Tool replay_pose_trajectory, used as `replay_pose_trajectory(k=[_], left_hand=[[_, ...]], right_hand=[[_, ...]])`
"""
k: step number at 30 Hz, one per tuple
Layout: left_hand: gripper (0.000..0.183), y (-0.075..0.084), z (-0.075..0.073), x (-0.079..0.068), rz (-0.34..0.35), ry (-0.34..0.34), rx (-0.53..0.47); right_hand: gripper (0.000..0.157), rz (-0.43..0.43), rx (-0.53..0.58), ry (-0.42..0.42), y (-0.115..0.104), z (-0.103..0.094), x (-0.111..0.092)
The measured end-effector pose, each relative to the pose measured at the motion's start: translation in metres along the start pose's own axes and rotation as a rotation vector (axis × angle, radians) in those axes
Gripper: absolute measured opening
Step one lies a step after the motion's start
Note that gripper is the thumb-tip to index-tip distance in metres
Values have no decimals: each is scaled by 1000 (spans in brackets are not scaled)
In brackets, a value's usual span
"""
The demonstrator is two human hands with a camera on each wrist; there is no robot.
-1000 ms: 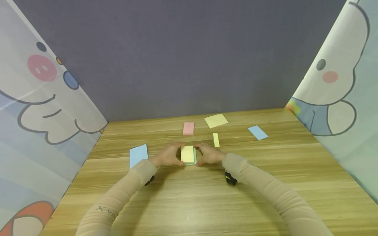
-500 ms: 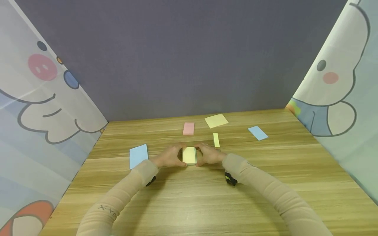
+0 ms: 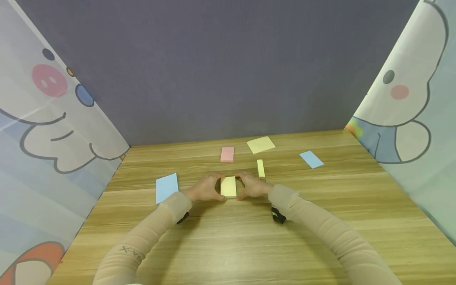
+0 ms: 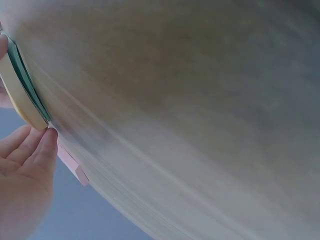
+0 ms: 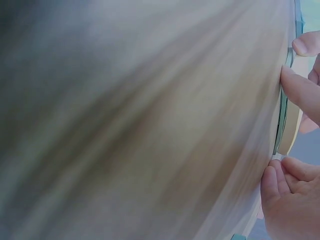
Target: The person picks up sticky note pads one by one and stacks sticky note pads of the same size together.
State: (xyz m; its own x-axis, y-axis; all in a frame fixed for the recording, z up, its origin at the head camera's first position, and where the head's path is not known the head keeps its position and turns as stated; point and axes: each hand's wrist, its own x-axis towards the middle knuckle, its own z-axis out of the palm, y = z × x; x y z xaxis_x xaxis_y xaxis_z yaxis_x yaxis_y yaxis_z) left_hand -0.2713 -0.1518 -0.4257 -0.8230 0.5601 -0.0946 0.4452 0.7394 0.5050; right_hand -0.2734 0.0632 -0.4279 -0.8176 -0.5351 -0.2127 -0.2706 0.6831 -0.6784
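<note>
A stack of sticky note pads (image 3: pixel 228 187) lies on the wooden table, pale yellow on top. In the left wrist view, green layers (image 4: pixel 26 80) show beneath the yellow pad (image 4: pixel 20 97). My left hand (image 3: pixel 204 187) holds the stack from the left, thumb at its near corner and fingers at its far corner. From the right, my right hand (image 3: pixel 252 186) grips it the same way, mirrored. The right wrist view shows fingers (image 5: pixel 292 192) bunched at one end of the stack.
Behind the stack sits a pink pad (image 3: pixel 227 154). A narrow yellow block (image 3: pixel 261 168) stands beside the right hand. A yellow rectangle (image 3: pixel 261 145) lies at the back; blue rectangles lie left (image 3: pixel 166 188) and right (image 3: pixel 311 159). A grey panel (image 3: pixel 228 71) rises behind the table.
The top yellow pad has shifted right, from overhanging the green layer's left side to lying in line with it. Both hands stay around the stack; the left has moved slightly right.
</note>
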Motion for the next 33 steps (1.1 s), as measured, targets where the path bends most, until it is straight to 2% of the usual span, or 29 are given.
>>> replay_pose_trajectory(k=[16,33], left_hand=[[83,1,0,3,-17,-6,51],[86,2,2,5,-42,-14,42]], right_hand=[[91,14,4,-20,-1,-1,1],[92,17,-17,-14,-1,-1,1]])
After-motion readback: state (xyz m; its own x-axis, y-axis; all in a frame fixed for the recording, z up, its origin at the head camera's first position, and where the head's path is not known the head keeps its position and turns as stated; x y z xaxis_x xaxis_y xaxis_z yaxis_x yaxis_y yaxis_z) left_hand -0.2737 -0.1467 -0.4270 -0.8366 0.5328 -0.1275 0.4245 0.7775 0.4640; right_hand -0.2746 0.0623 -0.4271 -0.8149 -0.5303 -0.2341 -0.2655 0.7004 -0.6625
